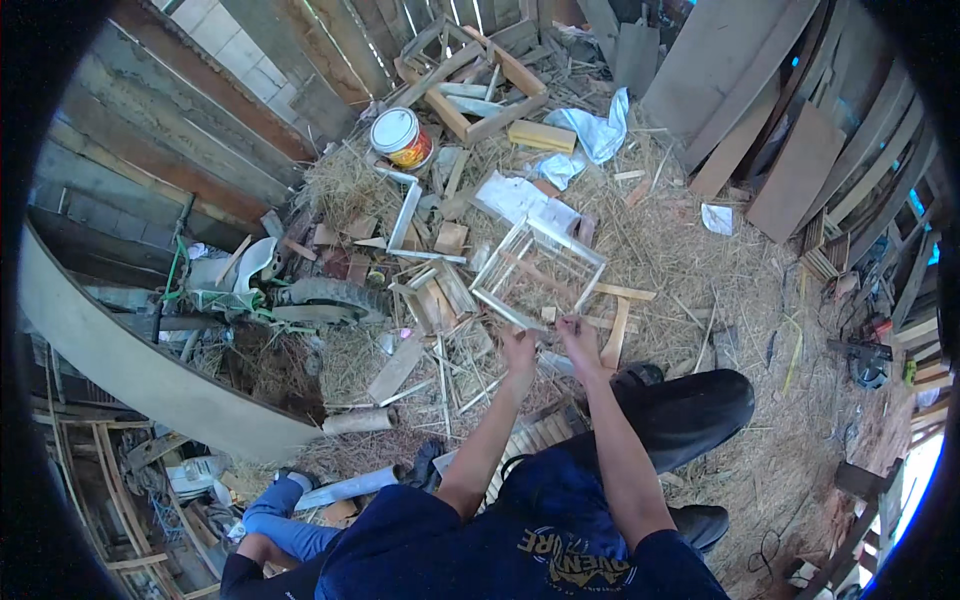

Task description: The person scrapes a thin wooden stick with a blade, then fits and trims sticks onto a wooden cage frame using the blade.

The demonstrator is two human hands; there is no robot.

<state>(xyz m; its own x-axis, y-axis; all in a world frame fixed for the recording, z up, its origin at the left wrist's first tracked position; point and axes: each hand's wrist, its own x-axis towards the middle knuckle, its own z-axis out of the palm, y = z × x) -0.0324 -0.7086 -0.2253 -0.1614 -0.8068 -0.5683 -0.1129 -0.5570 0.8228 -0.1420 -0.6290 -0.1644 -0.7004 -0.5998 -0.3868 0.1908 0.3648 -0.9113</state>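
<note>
A small rectangular wooden frame (513, 306), whitish along its rails and open in the middle, is tilted before me. Both hands are at its near edge. My left hand (519, 346) is by the near corner, its fingers apparently on the rail. My right hand (577, 337) is a little to the right, fingers bent near the frame's lower right side; what they pinch is too small to tell. Left of the frame stands a box-like wooden piece (450, 296). Under and right of it lie light wood pieces (616, 330) on the straw.
A lidded bucket (401, 139), larger wooden frames (517, 71) and a white cloth (600, 127) lie farther off. A motorcycle wheel (337, 300) is at left, a circular saw (868, 364) at right. Another person's leg (289, 514) is at lower left.
</note>
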